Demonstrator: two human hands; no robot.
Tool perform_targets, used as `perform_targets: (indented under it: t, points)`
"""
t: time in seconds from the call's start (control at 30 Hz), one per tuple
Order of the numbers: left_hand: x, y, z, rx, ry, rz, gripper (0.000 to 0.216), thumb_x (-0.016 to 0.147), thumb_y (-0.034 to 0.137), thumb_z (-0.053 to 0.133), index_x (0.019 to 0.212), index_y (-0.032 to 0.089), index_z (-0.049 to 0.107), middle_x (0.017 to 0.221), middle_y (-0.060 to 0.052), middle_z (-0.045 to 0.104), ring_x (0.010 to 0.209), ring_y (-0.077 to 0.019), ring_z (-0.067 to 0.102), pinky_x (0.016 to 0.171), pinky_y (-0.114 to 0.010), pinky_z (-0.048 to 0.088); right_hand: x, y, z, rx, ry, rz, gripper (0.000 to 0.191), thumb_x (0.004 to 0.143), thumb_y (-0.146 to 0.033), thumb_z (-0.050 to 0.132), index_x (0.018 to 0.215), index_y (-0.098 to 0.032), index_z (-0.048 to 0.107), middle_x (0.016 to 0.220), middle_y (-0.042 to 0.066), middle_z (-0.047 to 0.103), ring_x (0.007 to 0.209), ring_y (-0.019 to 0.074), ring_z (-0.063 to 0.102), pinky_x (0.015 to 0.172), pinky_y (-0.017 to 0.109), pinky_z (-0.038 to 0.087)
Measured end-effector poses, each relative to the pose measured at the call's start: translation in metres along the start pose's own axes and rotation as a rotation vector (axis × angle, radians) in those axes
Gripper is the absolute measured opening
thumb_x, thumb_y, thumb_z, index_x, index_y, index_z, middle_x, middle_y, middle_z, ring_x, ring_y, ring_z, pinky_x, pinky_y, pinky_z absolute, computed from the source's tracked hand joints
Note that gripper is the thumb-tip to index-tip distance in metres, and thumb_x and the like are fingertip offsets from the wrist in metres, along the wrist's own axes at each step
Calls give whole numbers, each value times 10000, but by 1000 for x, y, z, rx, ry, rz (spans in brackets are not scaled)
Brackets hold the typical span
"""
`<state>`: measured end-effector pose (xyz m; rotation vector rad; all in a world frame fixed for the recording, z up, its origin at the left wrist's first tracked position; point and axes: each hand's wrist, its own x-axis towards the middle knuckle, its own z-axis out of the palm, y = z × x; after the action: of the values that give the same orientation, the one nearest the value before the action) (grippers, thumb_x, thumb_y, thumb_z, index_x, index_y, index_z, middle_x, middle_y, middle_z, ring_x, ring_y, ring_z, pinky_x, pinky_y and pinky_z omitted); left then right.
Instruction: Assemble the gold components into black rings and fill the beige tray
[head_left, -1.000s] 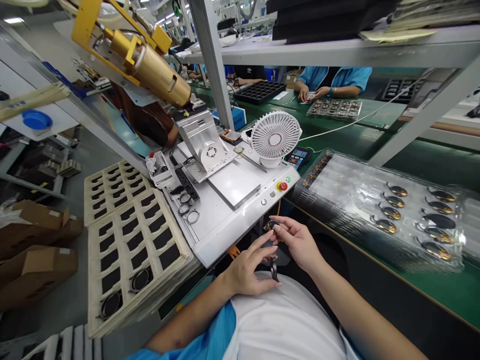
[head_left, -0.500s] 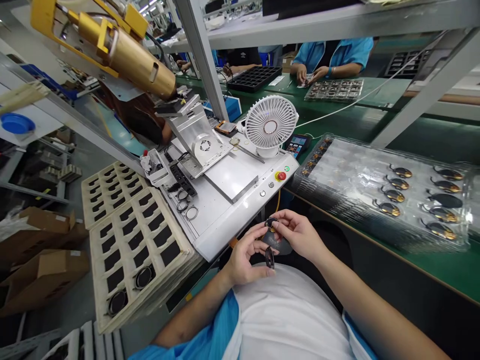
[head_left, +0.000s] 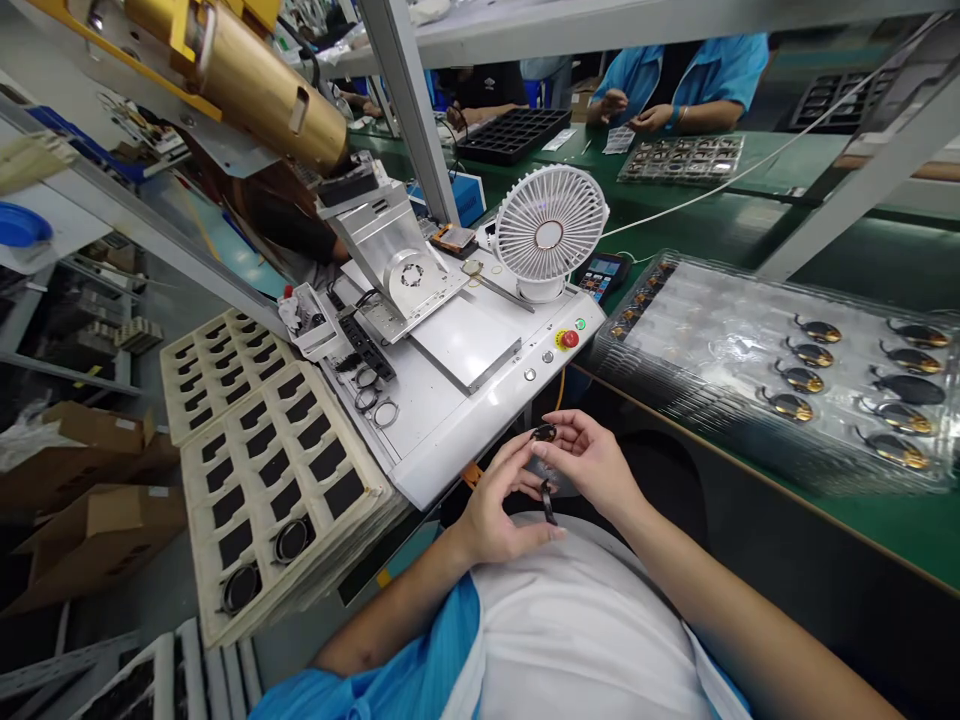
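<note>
My two hands meet just below the front edge of the white machine base (head_left: 457, 420), over my lap. My right hand (head_left: 592, 465) pinches a small dark oval part with a gold tint (head_left: 544, 433) at its fingertips. My left hand (head_left: 499, 510) is closed around a thin black ring-shaped part (head_left: 549, 502), and its forefinger reaches up to the oval part. To the right a clear blister tray (head_left: 720, 340) carries several gold and black oval parts. To the left a cream foam tray (head_left: 277, 480) with dark pockets holds two black rings near its front.
A white desk fan (head_left: 550, 232), a red stop button (head_left: 569, 338) and a metal fixture (head_left: 401, 270) are on the machine. A gold cylinder (head_left: 262, 85) hangs above. Cardboard boxes (head_left: 97, 520) lie on the floor left. Other people work across the green bench (head_left: 675, 100).
My hands have come together and risen slightly toward the machine's edge; the left forefinger now touches the oval part. The view has tilted down a little.
</note>
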<state>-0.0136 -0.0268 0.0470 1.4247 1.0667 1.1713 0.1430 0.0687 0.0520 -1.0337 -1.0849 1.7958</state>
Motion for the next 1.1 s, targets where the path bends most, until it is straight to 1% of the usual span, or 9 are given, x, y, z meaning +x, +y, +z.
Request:
perform_targets:
  t: [0.13, 0.33, 0.5, 0.63, 0.7, 0.77, 0.83, 0.93, 1.1]
  points:
    - [-1, 3, 4, 173, -32, -25, 1081, 711, 201, 906, 1618, 272, 322, 1671, -243, 266, 1025, -291, 731, 892, -465, 640, 1, 0, 4, -95, 95, -22, 531, 667, -617, 890, 874, -197, 638, 726, 21, 656, 634, 159, 613, 559, 273, 543]
    - [1, 5, 3, -64, -42, -27, 1111, 696, 201, 927, 1608, 378, 318, 1724, -204, 110, 1065, -309, 742, 885, -436, 638, -5, -5, 3, -88, 52, -61, 477, 695, -618, 870, 841, -201, 690, 708, 40, 688, 601, 184, 648, 581, 324, 592]
    - [2, 7, 2, -241, -51, -76, 1056, 673, 248, 949, 1570, 368, 405, 1728, -198, 93, 1063, -304, 747, 875, -427, 635, -8, -6, 1, -21, 84, -76, 433, 704, -576, 885, 785, -200, 687, 622, 15, 647, 513, 152, 589, 497, 291, 540]
    - [5, 8, -2, -376, 42, -108, 772, 701, 293, 935, 1405, 287, 618, 1665, -187, 318, 1069, -293, 741, 924, -440, 611, -8, -7, -6, -15, 60, -66, 403, 721, -536, 889, 774, -185, 699, 560, -2, 610, 465, 126, 532, 458, 258, 463]
    - [8, 6, -5, -427, 154, -136, 611, 722, 338, 921, 1280, 228, 697, 1483, -170, 572, 1104, -290, 727, 978, -442, 586, -8, -9, -10, 22, 31, -1, 410, 705, -521, 903, 748, -178, 683, 542, -14, 590, 441, 105, 492, 432, 234, 408]
    - [12, 3, -8, -473, 236, -153, 558, 729, 369, 915, 1225, 205, 718, 1262, -135, 723, 1121, -275, 718, 1014, -427, 569, -9, -11, -12, 72, -39, 103, 427, 669, -504, 928, 712, -173, 662, 570, -11, 603, 454, 91, 476, 426, 217, 378]
    - [14, -1, -9, -513, 280, -127, 553, 720, 350, 925, 1217, 218, 723, 1179, -103, 765, 1115, -245, 720, 1024, -396, 564, -10, -14, -11, 108, -125, 190, 425, 638, -487, 945, 702, -168, 672, 646, 11, 652, 522, 100, 516, 472, 219, 422]
    - [16, -7, -9, -525, 295, -80, 545, 712, 290, 930, 1217, 249, 729, 1235, -85, 760, 1121, -221, 726, 1029, -369, 569, -14, -19, -6, 133, -201, 296, 422, 600, -474, 958, 709, -159, 700, 724, 36, 697, 638, 130, 599, 594, 250, 516]
    - [12, -18, -9, -480, 216, -48, 543, 695, 287, 938, 1203, 260, 748, 1287, -108, 746, 1144, -248, 737, 969, -347, 612, -21, -25, 11, 197, -165, 384, 481, 482, -335, 992, 650, -167, 574, 642, -10, 648, 583, 115, 581, 570, 240, 512]
